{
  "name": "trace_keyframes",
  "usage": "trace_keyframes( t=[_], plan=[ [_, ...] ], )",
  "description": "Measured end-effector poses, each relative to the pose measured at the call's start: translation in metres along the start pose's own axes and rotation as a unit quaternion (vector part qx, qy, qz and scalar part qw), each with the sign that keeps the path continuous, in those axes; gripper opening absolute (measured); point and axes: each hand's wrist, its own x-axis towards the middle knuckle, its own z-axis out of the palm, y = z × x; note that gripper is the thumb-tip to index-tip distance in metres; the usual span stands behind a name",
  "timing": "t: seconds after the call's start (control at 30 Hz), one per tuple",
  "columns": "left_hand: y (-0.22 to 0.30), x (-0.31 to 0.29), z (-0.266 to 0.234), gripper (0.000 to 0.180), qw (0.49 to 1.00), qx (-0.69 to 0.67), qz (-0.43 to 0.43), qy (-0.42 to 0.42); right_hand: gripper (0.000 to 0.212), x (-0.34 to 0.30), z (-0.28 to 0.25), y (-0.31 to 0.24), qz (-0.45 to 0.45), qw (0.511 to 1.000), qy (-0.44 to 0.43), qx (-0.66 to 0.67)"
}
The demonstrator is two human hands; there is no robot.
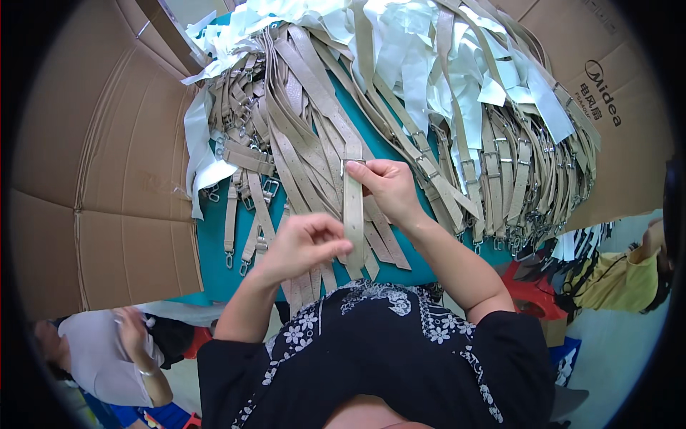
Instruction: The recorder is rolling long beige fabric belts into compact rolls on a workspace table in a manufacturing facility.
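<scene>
My right hand [386, 187] pinches a beige leather strap [353, 204] between thumb and fingers, right at a silver metal buckle [353, 162] through which the strap runs. The strap's lower end hangs down in front of my body. Beside its left edge is my left hand [306, 247], thumb and forefinger apart with nothing seen between them; the other fingers are curled. Under both hands lies a bundle of similar long beige straps [294, 125], some with punched holes.
A teal-covered table [214, 239] carries many buckled straps [511, 168] at right, straps with metal clasps [246, 154] at left, and white sheets [407, 50] behind. Cardboard [136, 179] stands left, a cardboard box [572, 43] right. Other people sit at lower left and right.
</scene>
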Motion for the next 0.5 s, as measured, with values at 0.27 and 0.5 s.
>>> trace_keyframes(
  t=[0.27,0.5],
  plan=[
    [0.024,0.033,-0.022,0.008,0.953,0.13,0.216,0.167,0.024,-0.009,0.011,-0.008,0.053,0.995,-0.07,-0.042],
    [0.035,0.026,-0.029,0.009,0.944,0.255,0.154,0.142,0.028,-0.015,0.016,-0.003,0.028,0.996,-0.075,-0.049]
  ],
)
